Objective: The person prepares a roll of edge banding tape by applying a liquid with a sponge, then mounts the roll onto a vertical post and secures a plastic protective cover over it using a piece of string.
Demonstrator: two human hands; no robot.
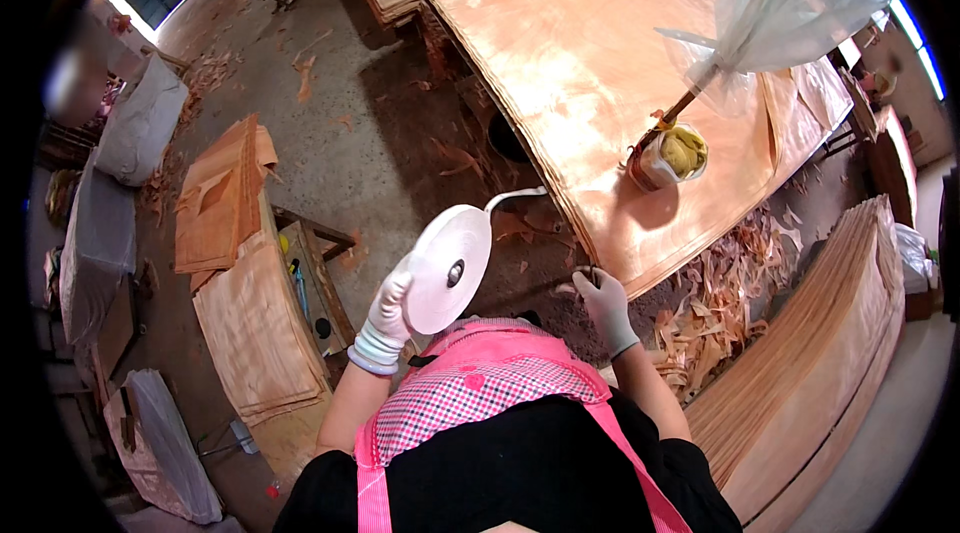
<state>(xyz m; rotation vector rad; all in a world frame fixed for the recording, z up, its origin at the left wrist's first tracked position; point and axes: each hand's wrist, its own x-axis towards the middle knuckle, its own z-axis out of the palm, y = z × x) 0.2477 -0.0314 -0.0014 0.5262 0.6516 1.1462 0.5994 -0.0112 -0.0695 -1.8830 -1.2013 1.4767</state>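
My left hand (390, 311), in a white glove, is closed on the edge of a large roll of white tape (450, 241) with a dark hole at its centre. A loose white end (515, 195) runs from the roll toward the side of a big stack of veneer sheets (560, 43). My right hand (606, 307), gloved too, is at the near corner of that stack. Its fingers are closed around something small and dark that I cannot make out.
A container with a yellow cloth (684, 153) and a stick carrying a clear plastic bag (800, 3) stands on the stack. Smaller veneer piles (255, 333) lie at left; a tall wavy stack (810, 363) stands at right. Wood scraps (725, 303) litter the floor.
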